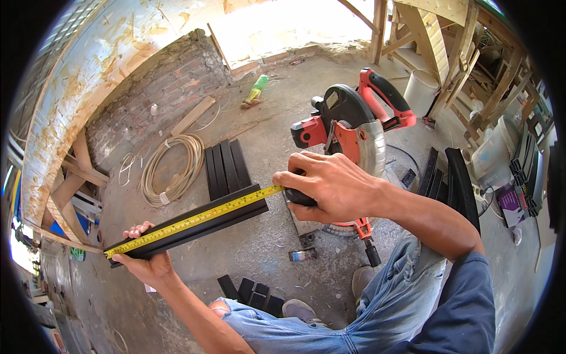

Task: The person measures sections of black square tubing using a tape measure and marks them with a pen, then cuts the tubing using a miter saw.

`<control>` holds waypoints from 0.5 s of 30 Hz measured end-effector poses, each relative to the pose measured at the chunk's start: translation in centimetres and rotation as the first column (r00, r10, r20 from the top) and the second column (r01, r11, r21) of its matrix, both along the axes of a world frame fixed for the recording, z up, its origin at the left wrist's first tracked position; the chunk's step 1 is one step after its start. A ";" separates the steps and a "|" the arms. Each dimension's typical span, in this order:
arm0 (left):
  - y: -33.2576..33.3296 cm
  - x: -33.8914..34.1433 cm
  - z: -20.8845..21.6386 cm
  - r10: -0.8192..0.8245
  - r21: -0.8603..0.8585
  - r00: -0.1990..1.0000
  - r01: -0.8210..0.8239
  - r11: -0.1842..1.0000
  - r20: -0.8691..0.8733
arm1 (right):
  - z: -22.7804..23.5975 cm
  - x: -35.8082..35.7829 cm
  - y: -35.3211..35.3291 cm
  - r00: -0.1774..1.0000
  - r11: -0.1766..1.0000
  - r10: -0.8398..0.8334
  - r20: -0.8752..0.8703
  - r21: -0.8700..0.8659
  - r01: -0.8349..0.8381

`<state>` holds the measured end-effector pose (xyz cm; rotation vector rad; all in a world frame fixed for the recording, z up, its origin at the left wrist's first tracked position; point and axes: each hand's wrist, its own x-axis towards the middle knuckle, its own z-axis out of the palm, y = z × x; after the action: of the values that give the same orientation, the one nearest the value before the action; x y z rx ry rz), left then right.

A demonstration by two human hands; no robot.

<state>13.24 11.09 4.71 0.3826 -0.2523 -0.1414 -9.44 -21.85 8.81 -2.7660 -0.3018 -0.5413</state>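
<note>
Head view: left hand [152, 266] clamps long black grooved bar [213, 228]; right hand [341, 186] grips black tape-measure case [300, 197]. Keep yellow blade [194, 219] flat, parallel to bar's edge.

We look from head height through one wide fisheye lens, worn on the left of the person's head, facing down and forward. The bare right hand [339, 189] and bare left hand [146, 264] lie within arm's reach of it. Below the hands we catch faded blue denim jeans [389, 304]; beyond them, our view reaches a rough reddish brick wall [171, 85], straight edges bending toward the rim.
</note>
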 end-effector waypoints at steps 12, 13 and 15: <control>0.1 0.4 -0.4 -0.014 -0.015 1.000 0.014 1.000 0.013 | -0.1 -0.1 -0.2 1.000 1.000 0.000 0.010 -0.011 0.000; 0.0 0.3 -0.3 -0.011 -0.015 1.000 0.011 1.000 0.005 | -0.1 -0.1 -0.2 1.000 1.000 -0.001 0.006 -0.013 0.001; -0.1 0.2 -0.2 -0.012 -0.003 1.000 0.012 1.000 0.003 | -0.1 -0.1 -0.2 1.000 1.000 -0.005 0.002 -0.014 0.005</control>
<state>13.40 11.04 4.51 0.3782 -0.2581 -0.1517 -9.52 -22.04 8.72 -2.7803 -0.3008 -0.5448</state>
